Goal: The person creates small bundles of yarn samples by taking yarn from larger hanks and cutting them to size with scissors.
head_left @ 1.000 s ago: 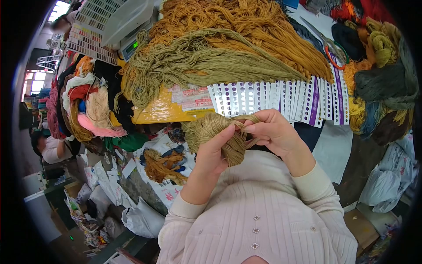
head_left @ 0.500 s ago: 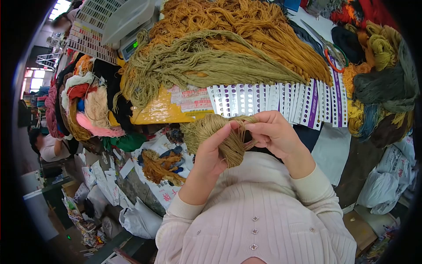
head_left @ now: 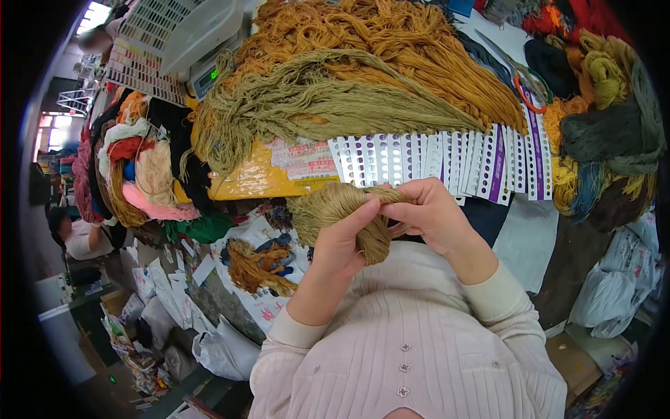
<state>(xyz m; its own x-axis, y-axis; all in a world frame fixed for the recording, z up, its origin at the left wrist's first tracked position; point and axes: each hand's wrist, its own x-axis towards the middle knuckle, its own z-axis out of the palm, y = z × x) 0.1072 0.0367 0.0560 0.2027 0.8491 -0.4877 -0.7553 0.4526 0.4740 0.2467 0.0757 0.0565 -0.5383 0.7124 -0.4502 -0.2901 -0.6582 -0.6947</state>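
Note:
In front of my chest is an olive-tan skein of yarn [head_left: 340, 213], bunched and folded over. My left hand [head_left: 340, 244] is wrapped round its right part, thumb pressed on top. Close beside it, my right hand [head_left: 434, 214] pinches the skein's looped end between thumb and fingers; the fingertips are partly hidden. Just beyond, a long olive-green yarn hank [head_left: 349, 105] lies over a heap of mustard-brown yarn [head_left: 363, 31]. Perforated white and purple cards [head_left: 419, 162] spread along the near table edge.
Orange-handled scissors [head_left: 528, 87] lie at the right of the yarn heap. A scale [head_left: 206, 78] with a clear tray stands at the back left, near a colour sample card [head_left: 143, 66]. Mixed yarns [head_left: 150, 164] pile at left. White bags [head_left: 223, 347] rest below, and another person [head_left: 85, 237] is at far left.
My right fingers have closed in nearer the left thumb, and the strands that stretched between the hands are now gathered. The skein stays in both hands.

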